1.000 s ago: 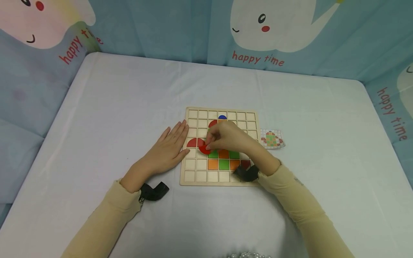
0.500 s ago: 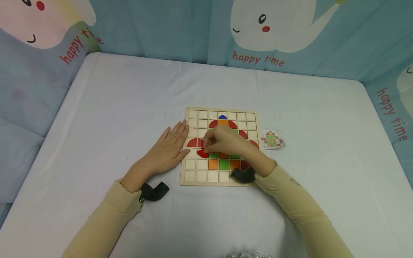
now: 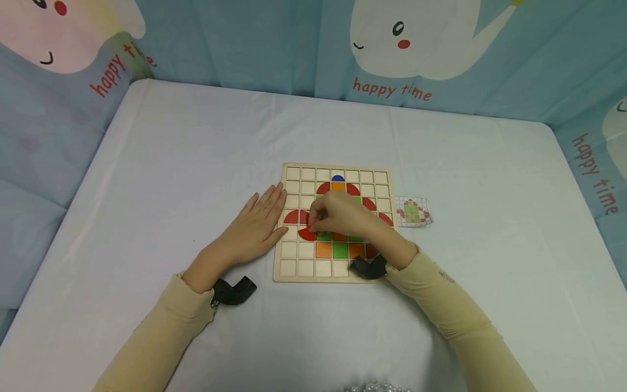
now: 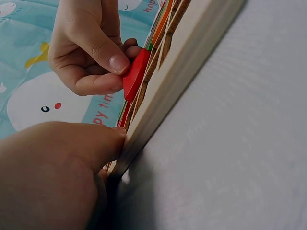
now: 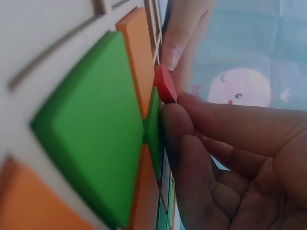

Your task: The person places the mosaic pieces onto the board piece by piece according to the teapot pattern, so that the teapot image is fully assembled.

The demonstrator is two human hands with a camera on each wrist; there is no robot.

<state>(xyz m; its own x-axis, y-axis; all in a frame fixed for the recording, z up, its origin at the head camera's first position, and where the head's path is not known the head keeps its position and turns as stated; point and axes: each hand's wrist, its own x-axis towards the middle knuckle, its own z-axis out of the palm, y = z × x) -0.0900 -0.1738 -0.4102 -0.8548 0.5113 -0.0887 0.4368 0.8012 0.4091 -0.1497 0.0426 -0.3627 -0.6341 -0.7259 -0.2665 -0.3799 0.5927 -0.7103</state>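
Note:
A wooden grid board (image 3: 294,279) lies in the middle of the table, partly filled with coloured tiles. My right hand (image 3: 343,213) reaches over it and pinches a red quarter-circle tile (image 3: 306,234) between thumb and fingers. In the left wrist view that red tile (image 4: 135,76) stands tilted against the board's surface. Beside it are a green tile (image 5: 152,132) and an orange tile (image 5: 136,52) in the right wrist view. My left hand (image 3: 250,231) lies flat with straight fingers, its fingertips and thumb at the board's left edge. The right hand hides the board's centre.
A small printed card (image 3: 413,211) with a coloured grid pattern lies at the board's right side. A blue half-circle tile (image 3: 338,178) tops the pattern. Pearly beads (image 3: 377,387) show at the bottom edge. Printed curtains (image 3: 254,49) stand behind the table.
My right hand has shifted slightly left and toward me, carrying the red tile lower into the cell beside the green one, then almost stopped. The left hand has stayed put.

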